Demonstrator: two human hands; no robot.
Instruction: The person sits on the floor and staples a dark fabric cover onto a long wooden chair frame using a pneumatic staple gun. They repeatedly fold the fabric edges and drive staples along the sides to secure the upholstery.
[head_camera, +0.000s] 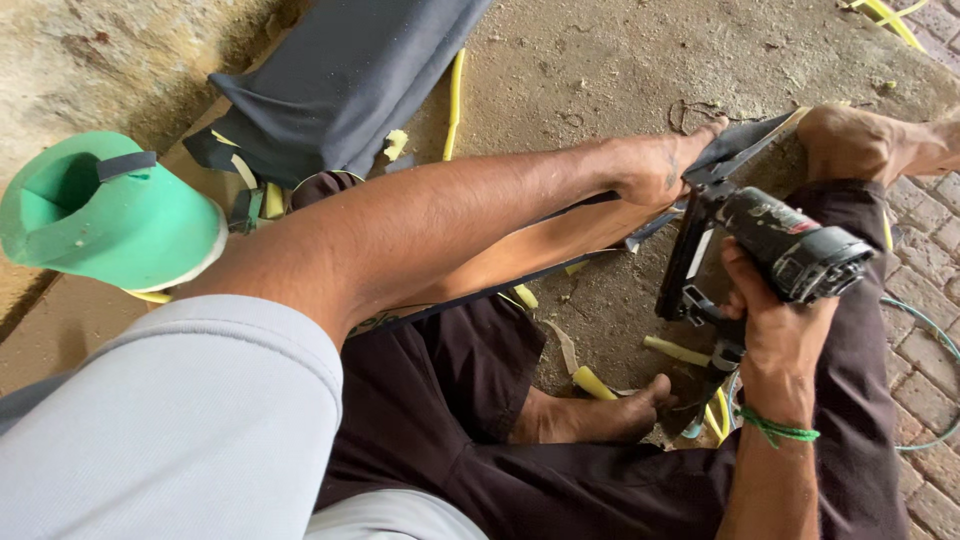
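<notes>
My right hand (775, 325) grips the handle of a black pneumatic staple gun (770, 245), whose nose points at the edge of a flat wooden panel (545, 245) covered in dark fabric. My left hand (660, 165) reaches across and presses down on the dark fabric (745, 140) at that edge, right beside the gun's nose. The panel lies across my lap, over my dark trousers. A green thread band circles my right wrist. My bare feet (600, 410) rest on the ground, one under the panel and one at its far end.
A green foam piece (110, 215) lies at left on a board. Folded dark cloth (340, 80) sits behind it. Yellow foam strips (455, 90) and scraps lie scattered on the concrete. A thin air hose (935, 340) curls over brick paving at right.
</notes>
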